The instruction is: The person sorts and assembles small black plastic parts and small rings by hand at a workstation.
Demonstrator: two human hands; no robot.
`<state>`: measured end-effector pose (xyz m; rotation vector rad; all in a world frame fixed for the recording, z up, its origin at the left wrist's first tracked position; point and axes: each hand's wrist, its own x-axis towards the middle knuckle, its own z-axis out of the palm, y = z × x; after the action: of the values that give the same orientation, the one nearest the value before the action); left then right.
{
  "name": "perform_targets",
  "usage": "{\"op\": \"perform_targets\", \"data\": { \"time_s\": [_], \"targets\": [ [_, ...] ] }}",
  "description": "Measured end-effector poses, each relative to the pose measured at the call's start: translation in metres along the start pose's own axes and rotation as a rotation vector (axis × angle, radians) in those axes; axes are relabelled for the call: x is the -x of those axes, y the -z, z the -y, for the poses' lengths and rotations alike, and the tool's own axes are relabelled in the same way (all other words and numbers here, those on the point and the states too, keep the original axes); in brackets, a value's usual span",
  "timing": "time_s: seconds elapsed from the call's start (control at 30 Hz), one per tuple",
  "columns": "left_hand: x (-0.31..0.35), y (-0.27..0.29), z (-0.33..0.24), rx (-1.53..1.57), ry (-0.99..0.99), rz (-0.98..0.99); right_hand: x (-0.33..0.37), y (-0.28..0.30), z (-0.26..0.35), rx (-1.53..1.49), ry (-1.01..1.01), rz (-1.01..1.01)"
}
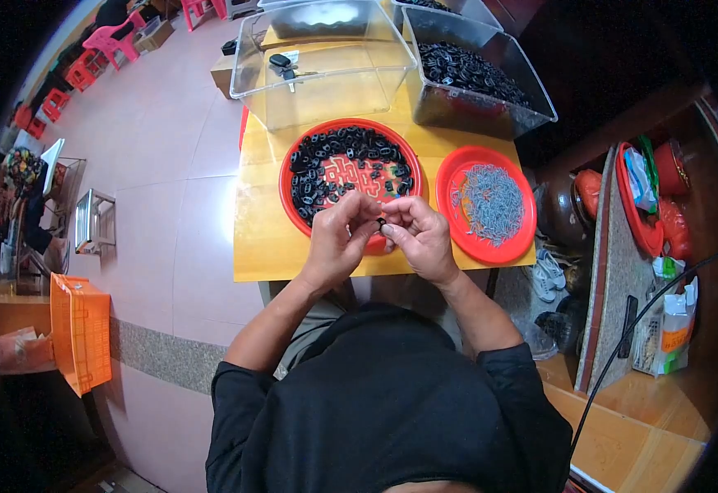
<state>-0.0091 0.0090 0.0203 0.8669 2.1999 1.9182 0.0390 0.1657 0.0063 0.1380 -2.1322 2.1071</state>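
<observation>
A small black plastic piece is pinched between my two hands, over the near rim of a round red tray. My left hand closes on it with thumb and forefinger. From the other side my right hand grips the same piece, its fingertips nearly touching the left ones. Whether a screw is also between the fingers is too small to tell. Many similar black plastic pieces lie in the tray, crowded along its far and left sides. To the right, a second red tray bears a heap of small silver screws.
Behind the trays on the yellow table stand a clear bin with a key visible in it, and another bin of black pieces. An orange crate is at left; a shelf board rises at right.
</observation>
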Motion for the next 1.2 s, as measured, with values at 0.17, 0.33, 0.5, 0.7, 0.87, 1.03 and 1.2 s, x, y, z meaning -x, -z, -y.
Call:
{"op": "perform_targets", "data": {
  "time_s": [0.17, 0.33, 0.5, 0.7, 0.87, 1.03, 1.2],
  "targets": [
    [0.001, 0.002, 0.014, 0.216, 0.095, 0.078, -0.005, 0.009, 0.006, -0.046, -0.141, 0.081],
    [0.003, 0.003, 0.023, 0.337, 0.215, 0.115, -0.016, 0.012, 0.014, 0.033, -0.16, 0.168],
    [0.002, 0.001, 0.032, 0.571, 0.301, -0.02, -0.016, 0.013, 0.004, -0.084, -0.23, 0.134],
    [0.018, -0.013, 0.037, 0.628, 0.375, -0.029, -0.012, 0.004, -0.007, -0.201, -0.184, -0.079],
    [0.015, -0.012, 0.035, 0.496, 0.302, -0.052, -0.008, 0.001, -0.006, -0.18, -0.215, -0.053],
    [0.013, -0.017, 0.032, 0.328, 0.282, -0.046, -0.004, 0.008, -0.009, -0.164, -0.242, 0.041],
    [0.014, -0.015, 0.038, 0.155, 0.186, -0.063, -0.003, 0.01, -0.008, -0.198, -0.316, 0.064]
  ]
}}
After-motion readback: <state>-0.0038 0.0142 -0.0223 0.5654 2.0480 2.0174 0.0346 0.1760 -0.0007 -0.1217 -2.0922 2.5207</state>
